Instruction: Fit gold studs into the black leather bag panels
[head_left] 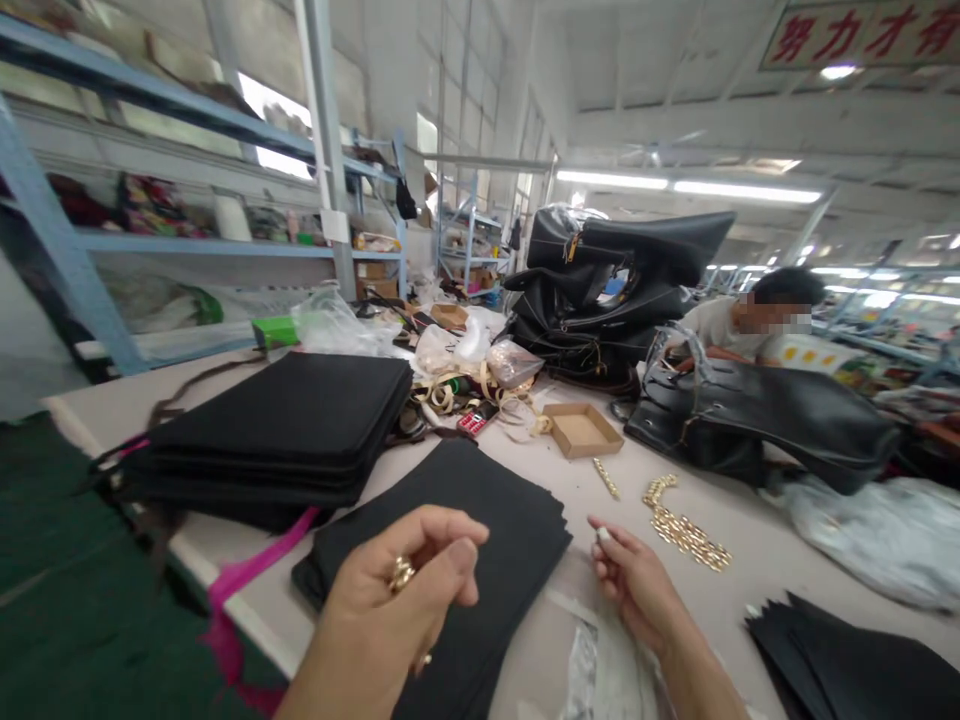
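My left hand (405, 590) is curled above a stack of black sheets (480, 500), with several small gold-coloured metal pieces (401, 573) held in its bent fingers. Its thumb and forefinger come close together at the front. Right of the stack, my right hand (634, 580) has thumb and fingertips pinched together; a whitish spot shows at the thumb tip, and what the pinch holds is too small to make out. Beyond it on the table lie a loose pile of gold-coloured metal pieces (690, 535) and a short row of the same kind (606, 479).
A thick black stack (277, 420) sits at the left, with a pink strip (225, 600) hanging nearby. Behind stand an open cardboard box (582, 430), clutter and black leather bags (600, 290). More black sheets (847, 650) lie at the right. Another person (720, 325) is beyond the bags.
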